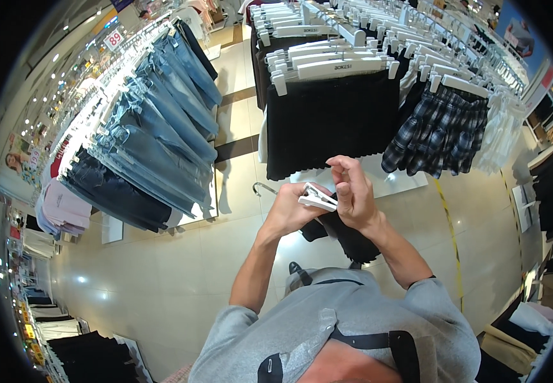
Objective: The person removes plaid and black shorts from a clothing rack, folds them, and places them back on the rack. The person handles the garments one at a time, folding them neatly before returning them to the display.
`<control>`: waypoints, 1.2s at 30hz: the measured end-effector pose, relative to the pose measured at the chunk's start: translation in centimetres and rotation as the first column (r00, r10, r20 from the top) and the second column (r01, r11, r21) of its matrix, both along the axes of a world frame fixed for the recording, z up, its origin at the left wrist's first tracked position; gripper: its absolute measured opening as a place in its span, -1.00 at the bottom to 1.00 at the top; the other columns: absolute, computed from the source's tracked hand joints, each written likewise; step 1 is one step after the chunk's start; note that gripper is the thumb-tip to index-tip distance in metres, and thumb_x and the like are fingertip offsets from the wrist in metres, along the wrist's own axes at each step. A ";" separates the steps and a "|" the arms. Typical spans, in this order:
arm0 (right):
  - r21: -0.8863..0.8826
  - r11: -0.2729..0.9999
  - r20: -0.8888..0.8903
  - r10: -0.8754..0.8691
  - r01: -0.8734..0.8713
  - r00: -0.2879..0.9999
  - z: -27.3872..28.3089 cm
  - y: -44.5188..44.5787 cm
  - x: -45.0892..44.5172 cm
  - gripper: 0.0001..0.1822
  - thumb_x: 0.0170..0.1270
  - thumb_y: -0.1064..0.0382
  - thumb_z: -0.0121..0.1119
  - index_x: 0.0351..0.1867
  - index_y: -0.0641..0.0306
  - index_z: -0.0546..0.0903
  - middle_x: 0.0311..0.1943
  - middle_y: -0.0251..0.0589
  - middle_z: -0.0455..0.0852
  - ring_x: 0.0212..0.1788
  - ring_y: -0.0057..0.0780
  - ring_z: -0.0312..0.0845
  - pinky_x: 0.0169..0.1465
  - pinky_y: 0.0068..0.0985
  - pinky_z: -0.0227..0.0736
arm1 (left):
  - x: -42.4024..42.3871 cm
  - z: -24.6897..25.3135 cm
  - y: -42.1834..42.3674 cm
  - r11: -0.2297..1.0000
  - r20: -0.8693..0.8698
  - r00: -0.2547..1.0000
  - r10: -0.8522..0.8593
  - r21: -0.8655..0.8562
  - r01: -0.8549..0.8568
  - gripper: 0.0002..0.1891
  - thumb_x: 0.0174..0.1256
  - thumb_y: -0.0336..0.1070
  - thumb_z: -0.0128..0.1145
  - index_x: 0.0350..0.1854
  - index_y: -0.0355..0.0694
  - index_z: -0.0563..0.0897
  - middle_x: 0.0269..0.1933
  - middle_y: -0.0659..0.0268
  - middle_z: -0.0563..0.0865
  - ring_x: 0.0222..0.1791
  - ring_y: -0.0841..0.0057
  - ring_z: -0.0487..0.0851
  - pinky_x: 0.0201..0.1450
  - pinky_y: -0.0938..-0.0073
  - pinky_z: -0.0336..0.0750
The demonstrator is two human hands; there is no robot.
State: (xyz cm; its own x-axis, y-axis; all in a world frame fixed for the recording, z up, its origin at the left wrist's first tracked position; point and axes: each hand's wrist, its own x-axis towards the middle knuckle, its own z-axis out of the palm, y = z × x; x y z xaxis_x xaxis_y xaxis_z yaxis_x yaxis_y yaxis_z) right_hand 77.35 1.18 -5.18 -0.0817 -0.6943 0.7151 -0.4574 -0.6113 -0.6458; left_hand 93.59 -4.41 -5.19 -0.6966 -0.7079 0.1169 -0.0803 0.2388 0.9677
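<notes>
My left hand (289,210) is closed around a white plastic clip hanger (318,198), its clip end poking out towards my right hand and its metal hook (263,187) sticking out on the left. Close against the clip is my right hand (354,194), fingers curled upward; whether it pinches the cloth there cannot be told. A black garment (353,237) with a scalloped hem hangs below my hands, its top hidden behind them. Just beyond, a black skirt (334,119) hangs from white clip hangers on a rack.
Blue jeans (161,110) hang on a rack at the left. A dark plaid ruffled skirt (441,129) and white garments (501,129) hang at the right. Below the middle rack lies a white base board (401,184). Folded clothes (511,340) are at the lower right.
</notes>
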 end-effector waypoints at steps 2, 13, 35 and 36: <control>0.060 0.994 0.065 0.093 -0.096 0.994 0.0 0.0 -0.9 -0.48 0.51 -0.13 -0.06 0.10 0.36 0.41 -0.43 -0.23 0.49 -0.42 -0.47 0.47 -0.40 -0.53 0.40 | -0.2 0.6 0.3 0.998 0.029 0.998 0.047 0.032 -0.048 -0.81 0.05 -0.45 0.43 -0.26 -0.32 0.75 -0.38 0.36 0.77 -0.35 0.70 0.67 -0.25 0.62 0.58; 0.439 0.868 0.257 0.127 -0.233 0.958 -1.3 1.6 -3.3 -0.74 0.31 0.26 0.31 -0.10 0.41 0.64 -0.20 -0.19 0.75 -0.13 -0.48 0.64 0.01 -0.53 0.47 | -0.3 2.8 -0.5 0.998 0.081 0.995 0.053 0.041 -0.056 -0.59 0.08 -0.38 0.48 -0.02 -0.32 0.62 -0.18 0.33 0.72 -0.18 0.68 0.63 -0.15 0.59 0.55; 0.216 0.973 -0.086 -0.059 0.077 0.995 0.5 2.7 -3.7 -0.79 0.26 0.40 0.27 -0.08 0.39 0.64 -0.24 -0.07 0.70 -0.13 -0.18 0.63 -0.04 -0.42 0.49 | 0.7 -0.6 -1.9 0.939 -0.301 0.929 0.218 -0.195 -0.283 -0.67 0.52 -0.28 0.05 0.13 -0.43 0.59 -0.08 0.23 0.62 -0.18 0.57 0.63 -0.16 0.59 0.60; 0.201 0.978 -0.055 -0.039 0.049 0.998 0.8 2.7 -3.7 -0.83 0.27 0.41 0.24 -0.13 0.40 0.62 -0.27 -0.08 0.68 -0.20 -0.19 0.61 -0.08 -0.41 0.48 | 0.6 -0.2 -1.7 0.936 -0.300 0.923 0.240 -0.182 -0.302 -0.67 0.52 -0.28 0.05 0.13 -0.43 0.60 -0.08 0.22 0.63 -0.19 0.56 0.64 -0.17 0.58 0.61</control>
State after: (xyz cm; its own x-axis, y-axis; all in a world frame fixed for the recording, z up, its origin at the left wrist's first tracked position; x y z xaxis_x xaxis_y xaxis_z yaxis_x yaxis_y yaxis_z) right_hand 73.67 3.90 -4.40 -0.0826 -0.8215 0.5643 -0.5164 -0.4490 -0.7292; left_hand 94.15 -6.11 -5.42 -0.4015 -0.7995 0.4468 0.0829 0.4541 0.8871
